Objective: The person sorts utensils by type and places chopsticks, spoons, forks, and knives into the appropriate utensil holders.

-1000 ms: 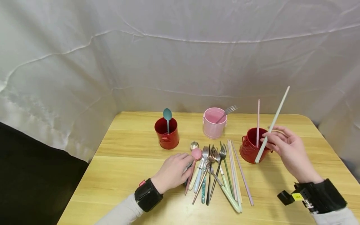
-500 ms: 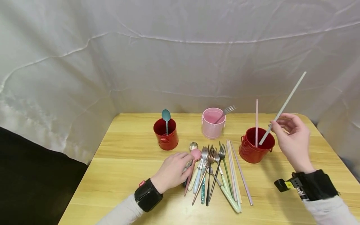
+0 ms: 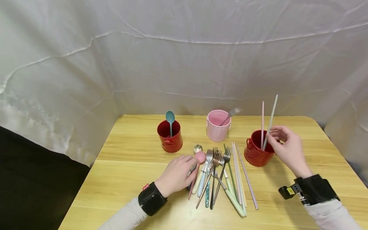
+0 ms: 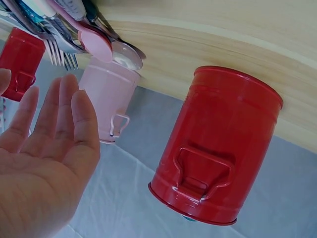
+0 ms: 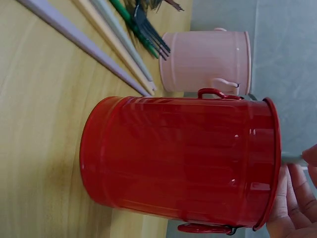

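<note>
My right hand [image 3: 288, 148] pinches a pale green chopstick [image 3: 272, 110], whose lower end is down inside the right red bucket [image 3: 257, 156]. A pink chopstick [image 3: 263, 118] stands upright in that same bucket. In the right wrist view, the fingertips [image 5: 297, 191] are at the bucket's rim. My left hand [image 3: 178, 172] is beside the pink spoon [image 3: 200, 157] at the left side of the cutlery pile. In the left wrist view, its fingers [image 4: 64, 109] are loosely extended with nothing between them. A silver spoon [image 3: 198, 148] lies just behind the pink one.
A left red bucket [image 3: 172, 143] holds a teal spoon [image 3: 170, 117]. The pink bucket [image 3: 218, 132] at the back holds a fork [image 3: 235, 111]. Several forks [image 3: 216, 159] lie mid-table, with loose chopsticks, including a purple chopstick [image 3: 248, 179], to their right. A grey curtain [image 3: 184, 70] hangs behind.
My right hand has brought the pale green chopstick from outside the right bucket over its mouth, then lowered and straightened it inside. The left hand has stayed in place.
</note>
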The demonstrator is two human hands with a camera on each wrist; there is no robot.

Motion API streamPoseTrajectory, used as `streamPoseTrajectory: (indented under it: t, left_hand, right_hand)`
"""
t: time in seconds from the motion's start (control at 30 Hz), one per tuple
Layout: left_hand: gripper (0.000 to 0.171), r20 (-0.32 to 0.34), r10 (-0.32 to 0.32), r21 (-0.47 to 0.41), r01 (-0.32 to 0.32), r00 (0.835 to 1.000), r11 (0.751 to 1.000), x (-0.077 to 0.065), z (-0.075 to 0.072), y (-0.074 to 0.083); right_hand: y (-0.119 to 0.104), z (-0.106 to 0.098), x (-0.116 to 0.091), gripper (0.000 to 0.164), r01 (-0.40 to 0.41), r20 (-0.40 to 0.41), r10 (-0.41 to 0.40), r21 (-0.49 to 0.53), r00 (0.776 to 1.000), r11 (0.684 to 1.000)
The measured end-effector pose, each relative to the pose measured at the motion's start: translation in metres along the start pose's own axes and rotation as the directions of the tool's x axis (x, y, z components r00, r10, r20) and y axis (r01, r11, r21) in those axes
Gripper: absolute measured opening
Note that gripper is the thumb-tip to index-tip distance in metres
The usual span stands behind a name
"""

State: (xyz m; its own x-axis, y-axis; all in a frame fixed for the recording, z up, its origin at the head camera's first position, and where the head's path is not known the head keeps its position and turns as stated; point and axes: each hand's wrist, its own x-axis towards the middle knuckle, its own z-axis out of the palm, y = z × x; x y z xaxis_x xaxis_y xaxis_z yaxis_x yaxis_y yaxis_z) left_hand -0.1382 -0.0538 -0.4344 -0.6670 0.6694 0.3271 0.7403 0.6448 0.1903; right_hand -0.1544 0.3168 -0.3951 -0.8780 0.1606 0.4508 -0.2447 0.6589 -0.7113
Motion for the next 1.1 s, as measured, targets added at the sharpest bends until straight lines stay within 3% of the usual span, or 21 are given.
streamPoseTrajectory:
  t: [0.4, 0.6, 0.87, 1.1]
  left_hand:
    - [0.026, 0.006, -0.009, 0.004, 0.009, 1.000, 1.000, -0.004, 0.003, -0.003]
    - [0.026, 0.032, -0.023, 0.016, 0.023, 0.999, 1.000, -0.005, 0.003, -0.005]
    - [0.024, 0.063, -0.062, 0.018, 0.061, 0.996, 0.998, -0.008, 0.001, -0.004]
    - [0.027, 0.082, -0.089, 0.025, 0.087, 0.993, 0.996, -0.009, 0.001, -0.002]
  right_hand:
    - [-0.012, 0.002, -0.017, 0.022, 0.060, 0.033, -0.060, 0.005, 0.998, 0.998]
    - [-0.027, 0.008, -0.031, 0.021, 0.090, 0.107, -0.093, 0.031, 0.990, 0.995]
    - [-0.039, 0.023, -0.050, 0.014, 0.136, 0.277, -0.134, 0.012, 0.951, 0.991]
    - [-0.040, 0.033, -0.057, 0.013, 0.116, 0.436, -0.062, -0.097, 0.898, 0.988]
